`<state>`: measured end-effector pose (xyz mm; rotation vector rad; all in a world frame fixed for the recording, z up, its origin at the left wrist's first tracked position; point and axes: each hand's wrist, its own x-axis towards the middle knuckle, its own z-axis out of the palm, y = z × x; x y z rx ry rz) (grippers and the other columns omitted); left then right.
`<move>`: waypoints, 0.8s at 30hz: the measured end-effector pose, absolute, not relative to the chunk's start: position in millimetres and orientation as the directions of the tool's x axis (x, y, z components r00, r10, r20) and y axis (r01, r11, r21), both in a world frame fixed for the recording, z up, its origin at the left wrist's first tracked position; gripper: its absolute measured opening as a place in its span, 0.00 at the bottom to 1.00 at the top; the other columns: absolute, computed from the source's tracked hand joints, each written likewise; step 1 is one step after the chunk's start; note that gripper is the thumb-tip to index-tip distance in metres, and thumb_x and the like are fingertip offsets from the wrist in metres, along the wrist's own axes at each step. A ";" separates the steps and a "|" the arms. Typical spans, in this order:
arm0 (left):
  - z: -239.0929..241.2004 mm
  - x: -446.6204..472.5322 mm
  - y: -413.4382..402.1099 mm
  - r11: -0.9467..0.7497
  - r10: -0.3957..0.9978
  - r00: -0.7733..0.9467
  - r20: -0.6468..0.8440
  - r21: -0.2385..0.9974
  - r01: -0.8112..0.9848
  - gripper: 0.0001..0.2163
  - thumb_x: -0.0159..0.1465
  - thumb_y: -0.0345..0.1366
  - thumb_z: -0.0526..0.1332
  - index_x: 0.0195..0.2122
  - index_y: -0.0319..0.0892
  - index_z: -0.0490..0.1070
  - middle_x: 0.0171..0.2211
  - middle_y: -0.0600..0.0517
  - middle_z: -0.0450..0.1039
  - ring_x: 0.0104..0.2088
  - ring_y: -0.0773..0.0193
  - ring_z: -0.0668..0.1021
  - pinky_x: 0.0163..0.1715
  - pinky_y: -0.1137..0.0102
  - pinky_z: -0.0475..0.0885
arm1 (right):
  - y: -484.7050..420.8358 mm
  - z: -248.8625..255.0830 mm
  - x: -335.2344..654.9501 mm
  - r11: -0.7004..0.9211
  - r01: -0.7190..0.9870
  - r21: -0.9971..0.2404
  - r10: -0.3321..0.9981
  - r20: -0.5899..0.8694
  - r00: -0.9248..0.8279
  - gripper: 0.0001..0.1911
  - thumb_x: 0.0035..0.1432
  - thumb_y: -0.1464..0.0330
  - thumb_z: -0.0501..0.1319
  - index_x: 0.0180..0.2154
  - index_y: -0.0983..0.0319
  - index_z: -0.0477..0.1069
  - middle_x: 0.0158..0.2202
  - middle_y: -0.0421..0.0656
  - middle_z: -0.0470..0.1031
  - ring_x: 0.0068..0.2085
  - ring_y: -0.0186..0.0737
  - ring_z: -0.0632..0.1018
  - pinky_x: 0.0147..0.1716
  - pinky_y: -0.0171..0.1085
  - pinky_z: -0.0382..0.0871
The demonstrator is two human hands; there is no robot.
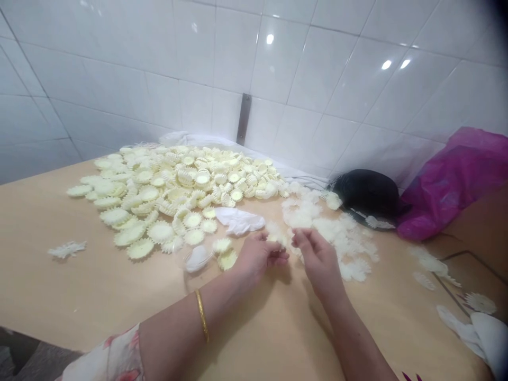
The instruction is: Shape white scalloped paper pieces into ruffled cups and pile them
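My left hand (262,256), with a gold bangle at the wrist, has its fingers curled around a thin white scalloped piece (275,233) that is blurred. Facing it is my right hand (318,259), thumb and fingertips pinched together; whatever they hold is too small to make out. Beyond both hands to the left spreads a big pile of cream frilly-edged discs (148,193). Thin white petal-edged pieces (341,238) lie heaped just past my right hand. A crumpled white cloth (240,220) and a small clear dish (208,258) with something white inside sit near my left hand.
At the back right are a black rounded object (365,193) and a purple plastic bag (448,185). Loose white pieces (431,262) lie on the right side, with one small group (66,250) far left. A tiled wall (293,74) borders the wooden table (130,291).
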<state>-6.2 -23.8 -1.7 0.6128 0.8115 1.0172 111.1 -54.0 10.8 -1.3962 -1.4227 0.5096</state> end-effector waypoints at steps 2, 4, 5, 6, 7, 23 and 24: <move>-4.9 -5.9 -22.9 0.367 0.927 0.265 -0.266 0.790 -0.492 0.11 0.47 0.21 0.61 0.27 0.39 0.60 0.20 0.52 0.68 0.20 0.68 0.73 0.21 0.74 0.69 | -55.4 10.7 109.2 0.281 0.540 -0.793 0.889 0.427 0.165 0.13 0.53 0.59 0.56 0.32 0.62 0.69 0.29 0.42 0.71 0.33 0.39 0.71 0.35 0.37 0.64; -6.9 -5.5 -22.9 0.323 0.942 0.244 -0.230 0.818 -0.476 0.12 0.45 0.22 0.63 0.24 0.39 0.59 0.20 0.53 0.67 0.20 0.70 0.72 0.22 0.74 0.69 | -55.7 9.7 107.1 0.304 0.583 -0.753 0.890 0.443 0.108 0.13 0.50 0.60 0.59 0.33 0.62 0.70 0.32 0.43 0.72 0.35 0.41 0.71 0.37 0.38 0.64; -7.3 -5.3 -23.2 0.303 0.948 0.237 -0.213 0.834 -0.460 0.12 0.45 0.23 0.64 0.23 0.39 0.60 0.20 0.54 0.67 0.20 0.71 0.71 0.23 0.74 0.69 | -55.4 9.2 106.2 0.300 0.591 -0.749 0.898 0.431 0.090 0.13 0.49 0.60 0.60 0.33 0.62 0.70 0.32 0.43 0.72 0.35 0.41 0.71 0.38 0.38 0.64; -7.6 -5.2 -23.6 0.286 0.952 0.234 -0.199 0.850 -0.442 0.11 0.44 0.24 0.64 0.23 0.39 0.60 0.20 0.54 0.67 0.20 0.71 0.71 0.23 0.74 0.69 | -55.1 8.7 105.4 0.287 0.585 -0.759 0.909 0.409 0.085 0.13 0.48 0.61 0.60 0.33 0.62 0.70 0.32 0.43 0.72 0.35 0.41 0.71 0.37 0.38 0.64; -7.6 -5.1 -24.1 0.272 0.954 0.239 -0.182 0.864 -0.424 0.11 0.45 0.25 0.64 0.23 0.39 0.60 0.19 0.54 0.66 0.20 0.70 0.71 0.23 0.73 0.69 | -54.7 8.5 104.8 0.268 0.567 -0.779 0.919 0.383 0.091 0.12 0.48 0.61 0.60 0.33 0.62 0.70 0.31 0.43 0.72 0.34 0.40 0.71 0.37 0.38 0.64; -7.4 -5.3 -28.5 0.284 0.890 0.437 -0.127 0.905 -0.316 0.10 0.48 0.30 0.64 0.23 0.39 0.60 0.17 0.53 0.67 0.18 0.69 0.72 0.19 0.75 0.67 | -51.7 2.2 110.9 0.190 0.642 -0.743 0.869 0.432 0.243 0.18 0.55 0.63 0.53 0.18 0.60 0.51 0.16 0.33 0.53 0.21 0.31 0.58 0.22 0.31 0.53; -6.4 -4.9 -28.7 0.292 0.891 0.433 -0.134 0.901 -0.322 0.10 0.48 0.30 0.64 0.23 0.39 0.60 0.17 0.54 0.67 0.19 0.69 0.72 0.19 0.75 0.67 | -50.9 1.9 111.0 0.186 0.660 -0.727 0.859 0.447 0.250 0.18 0.55 0.63 0.53 0.18 0.60 0.51 0.16 0.33 0.53 0.21 0.31 0.57 0.22 0.31 0.53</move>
